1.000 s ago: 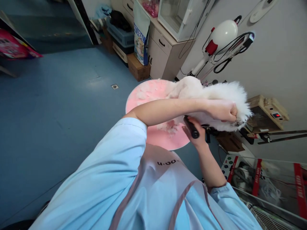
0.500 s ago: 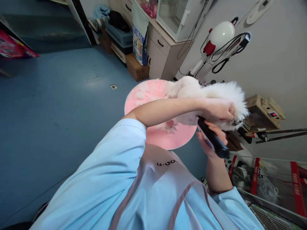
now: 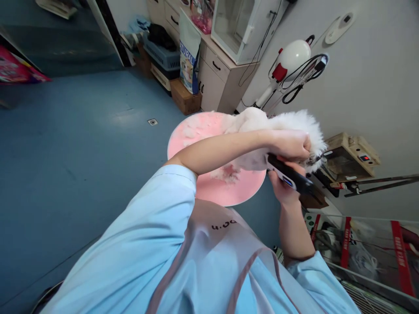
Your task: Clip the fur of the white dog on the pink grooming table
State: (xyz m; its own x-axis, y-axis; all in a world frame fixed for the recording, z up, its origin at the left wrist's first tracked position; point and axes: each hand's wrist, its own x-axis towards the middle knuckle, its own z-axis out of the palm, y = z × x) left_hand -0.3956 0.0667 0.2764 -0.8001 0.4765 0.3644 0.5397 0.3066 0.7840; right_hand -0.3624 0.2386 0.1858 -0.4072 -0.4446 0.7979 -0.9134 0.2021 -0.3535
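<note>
Right hand (image 3: 288, 192) around smooth clipper (image 3: 290, 175)

Head-worn view, facing forward, angled down

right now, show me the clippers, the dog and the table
Clippers (image 3: 291, 175), head view: middle of the black body.
Dog (image 3: 297, 122), head view: fluffy white fur.
Table (image 3: 240, 192), head view: bare pink surface.

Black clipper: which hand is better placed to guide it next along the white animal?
The right hand, probably: it grips the black clipper, whose front end is close to the white animal. The left hand is curled against the animal's head.
</note>
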